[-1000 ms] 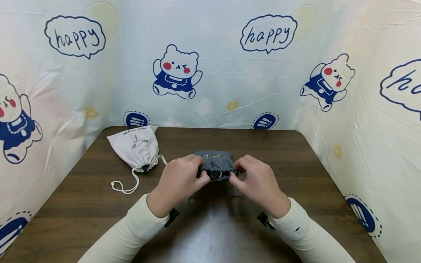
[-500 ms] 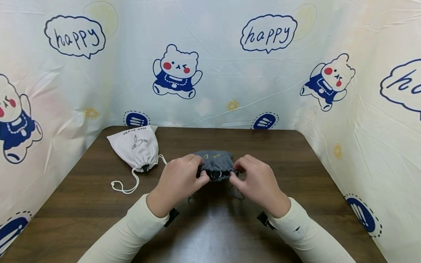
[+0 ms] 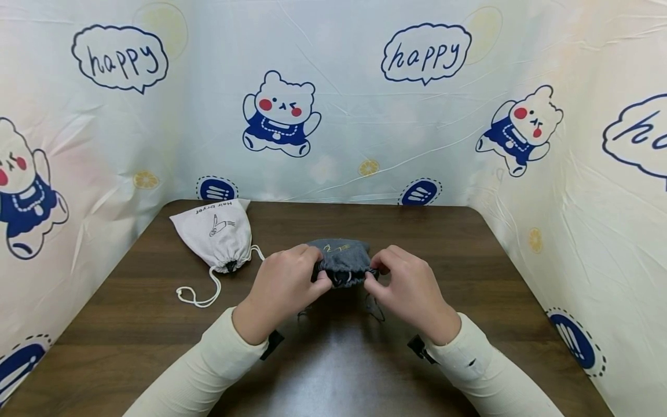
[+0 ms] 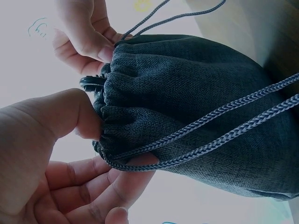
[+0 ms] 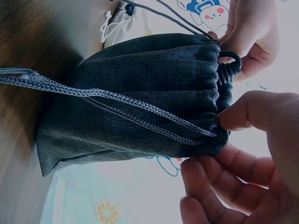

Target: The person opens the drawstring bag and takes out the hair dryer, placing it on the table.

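A dark grey fabric drawstring bag (image 3: 344, 255) with yellow lettering is held up over the middle of the table. My left hand (image 3: 286, 278) pinches its gathered mouth on the left side, thumb on the near edge. On the opposite side, my right hand (image 3: 409, 284) pinches the same rim between thumb and fingers. The mouth is partly drawn in, and a black looped cord with a ribbed sleeve (image 5: 229, 72) pokes out of it. Grey drawstrings (image 4: 201, 149) hang from both sides of the mouth. The rest of the contents is hidden inside the fabric.
To the left on the brown wooden table (image 3: 469, 260) lies a white drawstring bag (image 3: 224, 231) printed "Hair Dryer". Its white cord (image 3: 200, 302) trails across the wood. A patterned cloth curtain (image 3: 344, 116) stands behind and along both sides.
The drawstring dangling below my right hand has swung slightly and hangs in a narrower loop. Both hands and the grey bag look unmoved.
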Action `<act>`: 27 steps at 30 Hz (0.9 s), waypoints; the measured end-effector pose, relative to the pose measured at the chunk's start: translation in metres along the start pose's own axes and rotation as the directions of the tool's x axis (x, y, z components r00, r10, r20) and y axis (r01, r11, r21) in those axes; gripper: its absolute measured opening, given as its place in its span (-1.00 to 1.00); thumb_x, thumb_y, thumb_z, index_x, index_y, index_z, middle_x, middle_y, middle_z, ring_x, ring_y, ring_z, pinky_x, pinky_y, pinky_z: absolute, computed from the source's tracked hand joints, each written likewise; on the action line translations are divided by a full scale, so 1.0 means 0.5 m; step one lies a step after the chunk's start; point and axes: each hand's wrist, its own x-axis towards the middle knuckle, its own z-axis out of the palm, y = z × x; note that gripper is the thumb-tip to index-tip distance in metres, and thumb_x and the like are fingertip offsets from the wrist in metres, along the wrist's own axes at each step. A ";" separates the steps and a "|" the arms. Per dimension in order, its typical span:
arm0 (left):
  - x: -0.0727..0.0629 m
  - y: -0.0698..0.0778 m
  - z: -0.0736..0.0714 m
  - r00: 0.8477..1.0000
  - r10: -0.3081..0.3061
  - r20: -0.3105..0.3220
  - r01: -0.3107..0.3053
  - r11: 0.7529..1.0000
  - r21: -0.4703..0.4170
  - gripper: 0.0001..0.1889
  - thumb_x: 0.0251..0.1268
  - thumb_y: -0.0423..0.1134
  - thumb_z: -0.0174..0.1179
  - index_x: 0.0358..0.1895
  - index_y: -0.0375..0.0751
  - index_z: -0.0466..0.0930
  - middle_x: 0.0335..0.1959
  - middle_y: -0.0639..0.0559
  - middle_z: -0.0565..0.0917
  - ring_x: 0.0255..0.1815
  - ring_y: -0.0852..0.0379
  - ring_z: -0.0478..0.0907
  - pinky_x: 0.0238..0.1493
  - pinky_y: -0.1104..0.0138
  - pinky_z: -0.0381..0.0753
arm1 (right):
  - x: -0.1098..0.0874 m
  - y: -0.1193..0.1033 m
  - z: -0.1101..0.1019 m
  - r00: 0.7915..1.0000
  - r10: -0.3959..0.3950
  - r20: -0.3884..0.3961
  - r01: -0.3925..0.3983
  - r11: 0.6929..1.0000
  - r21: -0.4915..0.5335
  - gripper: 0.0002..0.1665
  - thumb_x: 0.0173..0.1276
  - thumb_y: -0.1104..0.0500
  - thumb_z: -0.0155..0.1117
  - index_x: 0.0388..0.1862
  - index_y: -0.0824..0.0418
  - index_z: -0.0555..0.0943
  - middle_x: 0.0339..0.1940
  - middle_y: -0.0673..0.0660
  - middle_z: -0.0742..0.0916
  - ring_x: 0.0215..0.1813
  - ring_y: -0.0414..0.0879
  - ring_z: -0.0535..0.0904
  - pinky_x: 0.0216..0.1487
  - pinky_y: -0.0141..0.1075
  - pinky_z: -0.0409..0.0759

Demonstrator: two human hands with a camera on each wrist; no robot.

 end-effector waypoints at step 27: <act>0.000 -0.001 -0.001 1.000 -0.007 0.009 0.007 1.000 0.008 -0.88 0.02 -0.21 0.34 -0.37 -0.14 0.66 -0.49 0.06 0.63 -0.63 0.10 0.51 -0.58 0.20 0.51 | 0.000 0.005 0.001 1.000 -0.004 -0.001 0.004 1.000 0.008 -0.88 0.21 0.08 0.46 -0.35 0.03 0.66 -0.39 -0.08 0.67 -0.33 -0.19 0.60 -0.31 -0.29 0.61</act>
